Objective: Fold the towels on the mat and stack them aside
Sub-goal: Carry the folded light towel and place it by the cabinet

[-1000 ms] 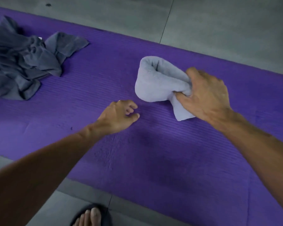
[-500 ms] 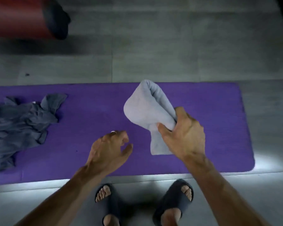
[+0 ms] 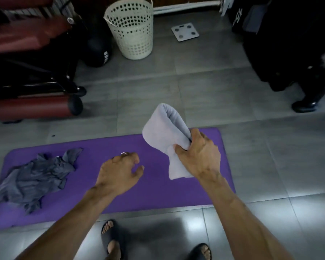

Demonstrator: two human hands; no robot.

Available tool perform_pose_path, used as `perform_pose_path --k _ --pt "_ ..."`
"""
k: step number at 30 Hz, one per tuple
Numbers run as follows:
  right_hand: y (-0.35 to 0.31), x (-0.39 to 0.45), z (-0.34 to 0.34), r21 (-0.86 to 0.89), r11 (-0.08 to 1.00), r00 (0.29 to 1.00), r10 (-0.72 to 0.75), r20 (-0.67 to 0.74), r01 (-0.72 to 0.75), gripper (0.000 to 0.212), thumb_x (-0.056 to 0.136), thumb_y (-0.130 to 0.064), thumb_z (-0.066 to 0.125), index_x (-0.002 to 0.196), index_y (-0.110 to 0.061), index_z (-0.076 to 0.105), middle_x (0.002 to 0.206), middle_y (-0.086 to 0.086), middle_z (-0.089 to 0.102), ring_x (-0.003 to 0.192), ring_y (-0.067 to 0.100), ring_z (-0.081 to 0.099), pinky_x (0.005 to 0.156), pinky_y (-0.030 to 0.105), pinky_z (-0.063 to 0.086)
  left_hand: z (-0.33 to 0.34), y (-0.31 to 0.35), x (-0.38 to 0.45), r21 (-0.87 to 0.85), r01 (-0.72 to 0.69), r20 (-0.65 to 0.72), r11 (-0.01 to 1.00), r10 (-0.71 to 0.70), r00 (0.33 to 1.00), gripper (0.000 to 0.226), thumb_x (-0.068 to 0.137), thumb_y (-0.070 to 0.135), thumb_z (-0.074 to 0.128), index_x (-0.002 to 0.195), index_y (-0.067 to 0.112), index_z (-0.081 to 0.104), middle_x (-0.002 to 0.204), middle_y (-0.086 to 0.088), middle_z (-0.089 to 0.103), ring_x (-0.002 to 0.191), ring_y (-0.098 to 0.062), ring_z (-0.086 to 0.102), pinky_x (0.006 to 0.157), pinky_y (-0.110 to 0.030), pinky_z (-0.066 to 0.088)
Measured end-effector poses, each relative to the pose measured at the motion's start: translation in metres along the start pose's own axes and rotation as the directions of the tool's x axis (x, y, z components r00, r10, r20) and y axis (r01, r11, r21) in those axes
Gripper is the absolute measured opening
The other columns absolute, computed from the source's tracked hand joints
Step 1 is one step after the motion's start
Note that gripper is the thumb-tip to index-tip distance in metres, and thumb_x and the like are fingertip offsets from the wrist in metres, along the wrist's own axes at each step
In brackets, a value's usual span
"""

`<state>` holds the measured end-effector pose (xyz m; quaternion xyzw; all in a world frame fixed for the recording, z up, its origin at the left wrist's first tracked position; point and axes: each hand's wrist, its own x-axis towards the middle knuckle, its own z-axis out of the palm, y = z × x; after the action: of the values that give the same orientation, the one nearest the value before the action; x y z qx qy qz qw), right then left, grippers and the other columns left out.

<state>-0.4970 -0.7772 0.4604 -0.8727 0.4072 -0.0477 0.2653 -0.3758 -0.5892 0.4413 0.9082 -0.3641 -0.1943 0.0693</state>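
My right hand [image 3: 199, 156] grips the folded pale towel [image 3: 163, 136] above the mat's [image 3: 158, 194] far right corner; my left hand [image 3: 118, 173] hovers loosely curled, empty. 1 crumpled grey towel [image 3: 34, 177] lies at the left end; a basket [image 3: 129, 29] stands beyond.

Folded pale lilac towel [image 3: 163, 136] gripped above purple mat [image 3: 150, 196]; crumpled grey towels [image 3: 34, 177] lie heaped at the mat's left end

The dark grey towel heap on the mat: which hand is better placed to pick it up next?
Probably the left hand. It holds nothing and hovers over the mat, on the side of the dark grey towel heap. The right hand has its grip on the folded light towel.
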Motion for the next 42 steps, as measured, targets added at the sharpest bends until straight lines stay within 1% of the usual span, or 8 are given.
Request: perform_pose_path --k 7,11,13,18,26,33,36,42 --pt "0.060 0.005 -0.152 -0.001 0.998 0.998 -0.058 -0.029 0.058 0.032 0.081 -0.044 0.063 0.091 -0.019 0.045 0.089 -0.002 0.058 0.072 0.024 0.056 0.064 0.031 0.042 -0.053 0.159 -0.014 -0.077 0.053 -0.095 0.996 -0.060 0.994 0.023 0.090 0.045 0.056 0.098 0.024 0.059 0.096 0.008 0.063 0.093 -0.019 0.062 0.080 -0.033 0.050" --pt "0.090 0.025 -0.207 -0.006 0.998 0.997 -0.069 -0.047 0.069 0.031 0.081 -0.044 0.063 0.089 -0.019 0.046 0.084 -0.003 0.061 0.072 0.025 0.062 0.065 0.035 0.052 -0.070 0.229 0.007 -0.126 0.031 -0.144 0.991 -0.049 0.988 0.024 0.090 0.045 0.056 0.101 0.025 0.059 0.098 0.009 0.063 0.096 -0.017 0.060 0.082 -0.032 0.049" --pt "0.105 0.045 -0.236 -0.033 0.997 0.996 -0.072 -0.060 0.070 0.029 0.082 -0.042 0.061 0.088 -0.019 0.046 0.082 -0.004 0.060 0.069 0.024 0.061 0.061 0.032 0.049 -0.077 0.262 0.029 -0.155 -0.001 -0.167 0.988 -0.025 0.986 0.023 0.089 0.045 0.057 0.100 0.025 0.059 0.097 0.008 0.064 0.095 -0.017 0.061 0.081 -0.033 0.050" --pt "0.149 0.107 -0.307 -0.048 0.997 0.981 -0.062 -0.183 0.054 0.029 0.083 -0.041 0.060 0.086 -0.019 0.043 0.081 -0.005 0.056 0.065 0.021 0.054 0.056 0.029 0.036 -0.092 0.344 0.098 -0.191 -0.087 -0.202 0.978 0.047 0.978 0.023 0.087 0.045 0.058 0.100 0.026 0.060 0.095 0.009 0.064 0.092 -0.017 0.063 0.082 -0.032 0.050" --pt "0.245 0.226 -0.405 -0.018 0.999 0.958 -0.049 -0.284 0.046 0.029 0.083 -0.042 0.061 0.086 -0.019 0.043 0.082 -0.005 0.056 0.068 0.022 0.054 0.058 0.030 0.038 -0.100 0.484 0.210 -0.174 -0.110 -0.218 0.979 0.070 0.973 0.021 0.086 0.046 0.059 0.094 0.027 0.058 0.087 0.011 0.060 0.088 -0.015 0.062 0.080 -0.029 0.048" --pt "0.331 0.356 -0.487 -0.024 0.986 0.946 -0.166 -0.278 0.165 0.032 0.080 -0.043 0.065 0.084 -0.019 0.043 0.078 -0.006 0.055 0.064 0.022 0.055 0.053 0.029 0.036 -0.113 0.604 0.318 -0.227 -0.029 -0.229 0.973 -0.025 0.973 0.019 0.084 0.047 0.062 0.090 0.030 0.057 0.086 0.012 0.060 0.088 -0.014 0.062 0.079 -0.030 0.049" --pt "0.354 0.410 -0.509 -0.024 0.982 0.945 -0.189 -0.268 0.189 0.033 0.081 -0.045 0.065 0.087 -0.018 0.048 0.079 -0.006 0.057 0.064 0.019 0.057 0.053 0.030 0.042 -0.124 0.638 0.366 -0.251 -0.019 -0.233 0.968 -0.042 0.972 0.020 0.084 0.046 0.061 0.092 0.028 0.058 0.089 0.011 0.061 0.090 -0.016 0.062 0.081 -0.032 0.050" --pt "0.392 0.522 -0.519 -0.062 0.957 0.942 -0.291 -0.168 0.284 0.032 0.082 -0.044 0.067 0.091 -0.019 0.051 0.082 -0.009 0.055 0.069 0.015 0.057 0.056 0.034 0.049 -0.153 0.674 0.478 -0.270 -0.012 -0.352 0.963 -0.087 0.932 0.046 0.081 0.053 0.066 0.116 0.026 0.056 0.116 0.005 0.057 0.115 -0.019 0.053 0.086 -0.035 0.047"
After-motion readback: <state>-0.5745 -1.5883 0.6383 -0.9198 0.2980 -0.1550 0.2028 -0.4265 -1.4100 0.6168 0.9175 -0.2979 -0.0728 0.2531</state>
